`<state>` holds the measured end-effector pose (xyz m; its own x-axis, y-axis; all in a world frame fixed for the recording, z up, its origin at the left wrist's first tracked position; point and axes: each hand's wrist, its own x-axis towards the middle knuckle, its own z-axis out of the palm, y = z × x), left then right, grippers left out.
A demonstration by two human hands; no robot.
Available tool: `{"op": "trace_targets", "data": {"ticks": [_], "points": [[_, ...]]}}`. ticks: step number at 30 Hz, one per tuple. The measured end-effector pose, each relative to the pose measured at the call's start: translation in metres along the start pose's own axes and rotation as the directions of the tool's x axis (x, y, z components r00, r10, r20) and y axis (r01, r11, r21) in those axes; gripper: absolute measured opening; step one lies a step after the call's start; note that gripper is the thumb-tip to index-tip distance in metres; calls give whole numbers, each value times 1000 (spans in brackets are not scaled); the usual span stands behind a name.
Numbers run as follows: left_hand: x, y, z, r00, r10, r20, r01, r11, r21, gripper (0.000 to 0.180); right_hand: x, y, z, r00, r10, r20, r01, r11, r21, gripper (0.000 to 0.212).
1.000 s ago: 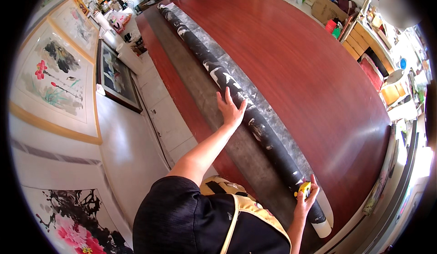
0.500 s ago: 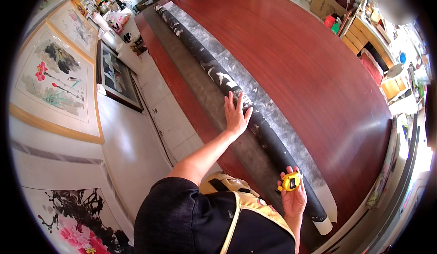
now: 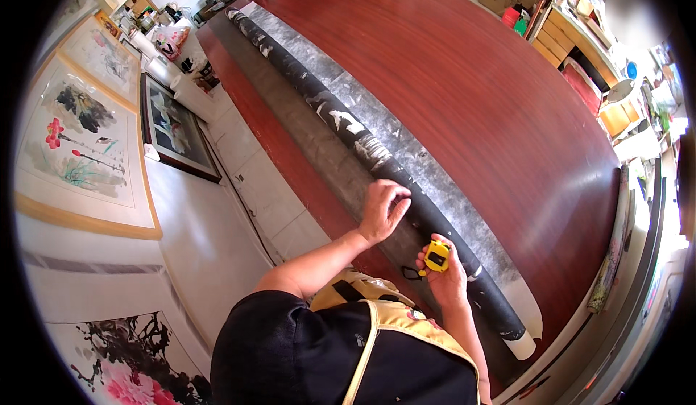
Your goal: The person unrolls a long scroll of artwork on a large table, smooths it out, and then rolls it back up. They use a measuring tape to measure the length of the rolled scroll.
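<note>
A long black-and-white mottled roll (image 3: 341, 118) lies diagonally across a dark red table. Its near end shows a pale core (image 3: 520, 347). My left hand (image 3: 383, 211) is at the roll's near-left side, its fingers curled in and the thumb drawn close to them; nothing shows between them. Whether it touches the roll I cannot tell. Lower right, my right hand (image 3: 448, 283) is closed around a yellow tape measure (image 3: 437, 256) with a black strap loop (image 3: 412, 273), just left of the roll. No blade is seen drawn out.
A grey mottled sheet (image 3: 435, 162) runs beside and beneath the roll on the red tabletop (image 3: 464, 79). Framed paintings (image 3: 87, 137) line the left wall, with white rolls (image 3: 190, 93) nearby. Wooden drawers (image 3: 554, 39) and clutter stand at the right.
My left hand has come off the roll's top, curling its spread fingers and moving nearer to me. My right hand, with the tape measure, has moved up and left towards it.
</note>
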<state>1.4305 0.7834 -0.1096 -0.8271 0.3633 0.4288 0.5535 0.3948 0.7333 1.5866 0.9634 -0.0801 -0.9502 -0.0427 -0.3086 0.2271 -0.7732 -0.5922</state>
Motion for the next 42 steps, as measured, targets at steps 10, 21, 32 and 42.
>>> {"op": "trace_targets", "data": {"ticks": [10, 21, 32, 42], "points": [[-14, 32, -5, 681, -139, 719, 654, 559, -511, 23, 17, -14, 12, 961, -159, 228, 275, 428, -861, 78], [144, -126, -178, 599, -795, -98, 333, 359, -872, 21, -214, -119, -62, 878, 51, -476, -477, 173, -862, 30], [129, -117, -138, 749, -605, -269, 223, 613, -758, 38, -186, -101, -78, 922, 269, -280, -353, 279, -893, 24], [-20, 46, 8, 765, -561, 316, 511, 229, -829, 30, 22, -57, 68, 998, 25, 62, 61, 50, -997, 28]]}}
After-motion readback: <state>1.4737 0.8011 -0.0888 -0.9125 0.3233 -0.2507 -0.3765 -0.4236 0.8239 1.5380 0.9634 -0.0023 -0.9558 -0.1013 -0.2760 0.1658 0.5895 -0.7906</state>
